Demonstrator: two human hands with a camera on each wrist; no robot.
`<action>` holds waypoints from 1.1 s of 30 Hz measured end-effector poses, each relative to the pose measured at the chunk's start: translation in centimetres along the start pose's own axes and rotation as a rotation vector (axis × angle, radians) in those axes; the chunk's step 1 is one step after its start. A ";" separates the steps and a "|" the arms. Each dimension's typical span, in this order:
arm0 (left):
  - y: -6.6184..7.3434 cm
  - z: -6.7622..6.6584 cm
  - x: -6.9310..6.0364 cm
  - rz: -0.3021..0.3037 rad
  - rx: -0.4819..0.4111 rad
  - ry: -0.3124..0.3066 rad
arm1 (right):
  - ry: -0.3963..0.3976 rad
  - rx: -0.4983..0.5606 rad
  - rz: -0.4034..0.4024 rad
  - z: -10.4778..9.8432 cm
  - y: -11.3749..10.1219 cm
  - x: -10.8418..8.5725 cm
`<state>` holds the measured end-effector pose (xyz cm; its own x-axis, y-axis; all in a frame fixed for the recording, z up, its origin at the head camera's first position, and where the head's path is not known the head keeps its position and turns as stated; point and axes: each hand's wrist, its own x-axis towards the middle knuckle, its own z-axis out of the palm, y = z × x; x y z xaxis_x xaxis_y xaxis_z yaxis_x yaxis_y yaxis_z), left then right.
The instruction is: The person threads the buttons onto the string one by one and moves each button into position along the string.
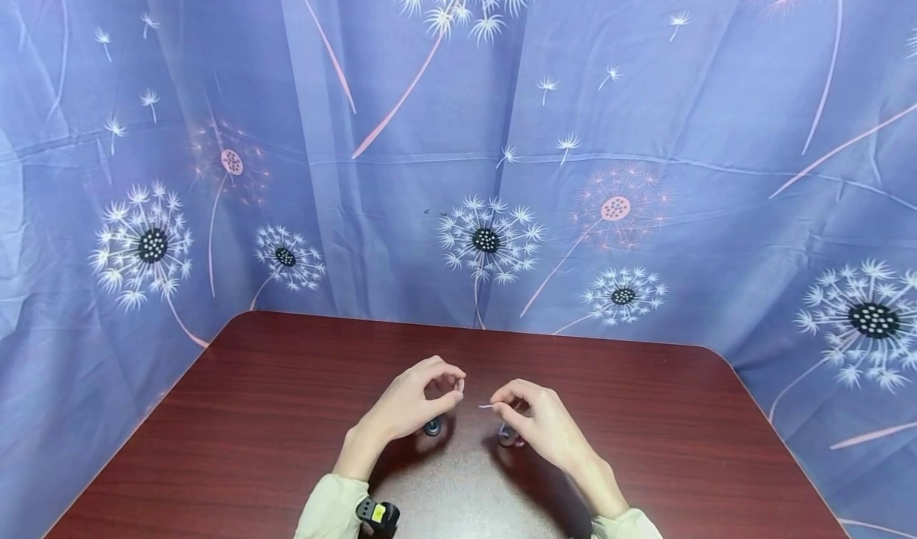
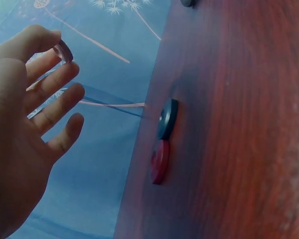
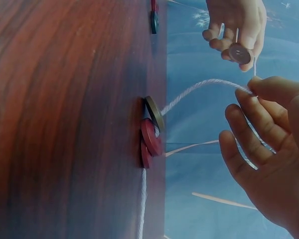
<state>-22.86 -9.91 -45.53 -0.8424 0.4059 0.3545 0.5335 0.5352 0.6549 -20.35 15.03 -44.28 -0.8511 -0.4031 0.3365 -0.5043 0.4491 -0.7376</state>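
Note:
My left hand pinches a brown button between thumb and index finger, holding it above the table; small holes show in its face in the right wrist view. Facing it, my right hand pinches a white cord near one end, and a short tip points toward the button with a gap between. Down on the table, the cord runs to an olive-brown button and red buttons bunched together. Under my left hand lie a dark green button and a red button, side by side.
The dark red wood-grain table has rounded far corners. A blue cloth printed with dandelions hangs behind it and along its sides. A black strap with a yellow mark sits at the left sleeve.

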 end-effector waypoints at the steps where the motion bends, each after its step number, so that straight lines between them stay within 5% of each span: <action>1: 0.0 0.0 0.0 -0.001 -0.026 -0.005 | 0.002 -0.001 -0.001 0.0 0.0 0.0; 12: 0.1 0.0 0.0 -0.005 -0.137 -0.108 | 0.054 -0.049 -0.007 0.0 -0.1 0.1; 33: 1.3 0.8 0.2 0.040 -0.182 -0.147 | 0.091 -0.097 -0.015 0.3 -0.4 0.0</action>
<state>-22.33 -8.54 -45.17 -0.7936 0.5349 0.2899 0.5323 0.3798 0.7566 -20.15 14.57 -44.19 -0.8508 -0.3384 0.4020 -0.5251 0.5202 -0.6735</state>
